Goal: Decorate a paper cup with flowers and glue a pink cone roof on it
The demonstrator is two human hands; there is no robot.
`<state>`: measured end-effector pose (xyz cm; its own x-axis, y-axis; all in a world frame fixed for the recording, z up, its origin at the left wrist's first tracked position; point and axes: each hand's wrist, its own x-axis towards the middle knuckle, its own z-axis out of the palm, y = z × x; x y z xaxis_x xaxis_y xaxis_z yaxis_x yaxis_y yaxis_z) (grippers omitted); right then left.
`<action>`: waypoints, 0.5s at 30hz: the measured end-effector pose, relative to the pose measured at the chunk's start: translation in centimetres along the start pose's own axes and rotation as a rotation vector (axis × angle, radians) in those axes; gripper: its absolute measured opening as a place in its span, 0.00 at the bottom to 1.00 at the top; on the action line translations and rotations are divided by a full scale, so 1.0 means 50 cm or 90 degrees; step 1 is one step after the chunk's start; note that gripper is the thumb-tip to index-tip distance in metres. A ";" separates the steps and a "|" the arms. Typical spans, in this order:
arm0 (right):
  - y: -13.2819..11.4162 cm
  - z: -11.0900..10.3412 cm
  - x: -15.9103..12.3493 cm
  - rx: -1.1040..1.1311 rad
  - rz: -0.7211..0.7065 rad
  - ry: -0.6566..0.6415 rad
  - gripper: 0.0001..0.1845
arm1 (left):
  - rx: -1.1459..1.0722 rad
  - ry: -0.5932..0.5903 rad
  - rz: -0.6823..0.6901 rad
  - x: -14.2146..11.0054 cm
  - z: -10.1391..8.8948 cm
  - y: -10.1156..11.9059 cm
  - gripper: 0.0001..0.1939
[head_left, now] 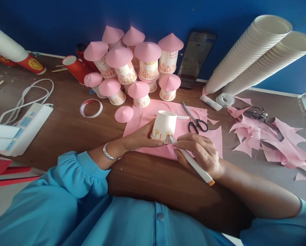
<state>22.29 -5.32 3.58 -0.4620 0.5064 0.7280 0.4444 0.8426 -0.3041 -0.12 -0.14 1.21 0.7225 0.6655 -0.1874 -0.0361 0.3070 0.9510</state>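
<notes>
A white paper cup [165, 121] is gripped by my left hand [142, 136], its fingers behind and its thumb along the lower edge. Yellow-brown flowers and a short reddish stroke are drawn near that edge. My right hand [200, 152] is closed round a white marker [197, 167] with an orange end, and the marker's tip meets the cup at a flower. Beneath both hands lie pink paper sheets [214, 140]. Black-handled scissors [194, 119] rest on the sheets beside another white marker [183, 117], partly hidden by the cup. A loose pink paper cone [124, 114] sits at left.
Several decorated cups with pink cone roofs [148, 54] stand at the back. A phone [197, 59] leans on the wall near tall stacks of cups [247, 51]. Pink scraps [255, 133] and clear tape [225, 99] lie right; a tape ring [91, 108] and power strip [27, 128] lie left.
</notes>
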 end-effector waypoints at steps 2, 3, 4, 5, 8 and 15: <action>0.001 -0.001 0.001 -0.007 0.000 0.005 0.13 | -0.002 -0.003 0.003 0.000 -0.001 -0.001 0.35; 0.002 -0.001 0.001 -0.009 0.000 0.007 0.12 | -0.004 -0.005 0.004 0.000 -0.001 -0.001 0.35; 0.002 -0.001 0.002 -0.011 0.000 0.008 0.12 | -0.008 -0.008 0.004 0.001 -0.001 -0.001 0.35; 0.002 -0.002 0.002 -0.013 0.002 0.008 0.12 | -0.013 -0.011 0.004 0.001 -0.002 -0.002 0.34; 0.000 -0.002 0.003 -0.022 0.009 0.013 0.11 | -0.022 -0.014 0.007 0.001 -0.002 -0.002 0.35; -0.002 -0.002 0.002 -0.019 0.015 0.005 0.12 | -0.034 -0.004 0.012 0.001 -0.002 -0.007 0.36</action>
<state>22.26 -5.38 3.78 -0.4450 0.5240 0.7262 0.4779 0.8248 -0.3022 -0.11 -0.14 0.83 0.7255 0.6676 -0.1673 -0.0873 0.3304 0.9398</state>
